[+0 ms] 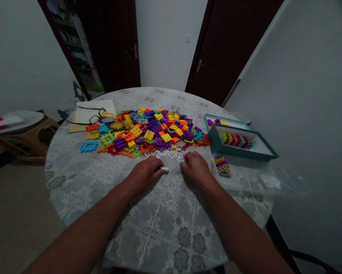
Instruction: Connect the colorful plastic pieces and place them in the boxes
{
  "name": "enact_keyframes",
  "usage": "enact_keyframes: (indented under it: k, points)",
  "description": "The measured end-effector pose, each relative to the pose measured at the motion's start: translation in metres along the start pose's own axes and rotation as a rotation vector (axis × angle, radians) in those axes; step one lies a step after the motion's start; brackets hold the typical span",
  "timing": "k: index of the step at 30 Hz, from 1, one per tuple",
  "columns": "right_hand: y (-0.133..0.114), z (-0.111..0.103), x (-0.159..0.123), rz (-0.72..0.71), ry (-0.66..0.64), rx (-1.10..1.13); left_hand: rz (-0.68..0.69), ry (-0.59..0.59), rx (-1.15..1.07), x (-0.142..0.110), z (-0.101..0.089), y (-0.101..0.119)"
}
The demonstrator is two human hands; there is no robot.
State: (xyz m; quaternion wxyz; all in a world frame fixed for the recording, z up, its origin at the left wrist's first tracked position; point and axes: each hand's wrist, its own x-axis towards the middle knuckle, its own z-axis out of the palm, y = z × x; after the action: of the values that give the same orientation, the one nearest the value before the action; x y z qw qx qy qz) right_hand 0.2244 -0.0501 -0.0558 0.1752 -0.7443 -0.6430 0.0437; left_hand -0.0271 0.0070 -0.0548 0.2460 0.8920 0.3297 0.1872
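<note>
Between the thumb and fingers of my left hand (148,173) is a small stack of white plastic lattice pieces (165,169), held just over the tablecloth. My right hand (197,166) rests to the right of it with its fingers curled down at a white square lattice piece (180,157); its fingertips are partly hidden. More white lattice pieces (162,153) lie loose in front of both hands. Behind them spreads a large heap of coloured plastic building pieces (150,131), with yellow, purple and orange tubes on top and flat notched pieces around the edges.
Right of the heap stands a teal box (242,153) with rows of coloured pieces in it. Beside it, a clear plastic container (245,182) holds a stack of coloured pieces (223,167). Eyeglasses (93,119) lie on papers (108,105) at the left of the round table (82,182).
</note>
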Motion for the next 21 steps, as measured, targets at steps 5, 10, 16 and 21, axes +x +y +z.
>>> enact_keyframes:
  k: [5,10,16,21]
  points:
    - [0.013,0.004,0.004,0.004,0.003,0.071,0.000,-0.004,-0.004,0.000,-0.002,0.003]
    - [0.012,0.003,0.004,0.016,0.008,0.186,-0.009,-0.011,0.002,0.001,-0.001,0.003]
    - [0.005,-0.006,0.003,0.013,0.001,0.346,0.019,0.008,0.005,0.000,0.003,-0.001]
    - [0.004,-0.011,0.003,-0.063,0.055,0.414,0.018,0.014,0.004,-0.001,0.004,-0.003]
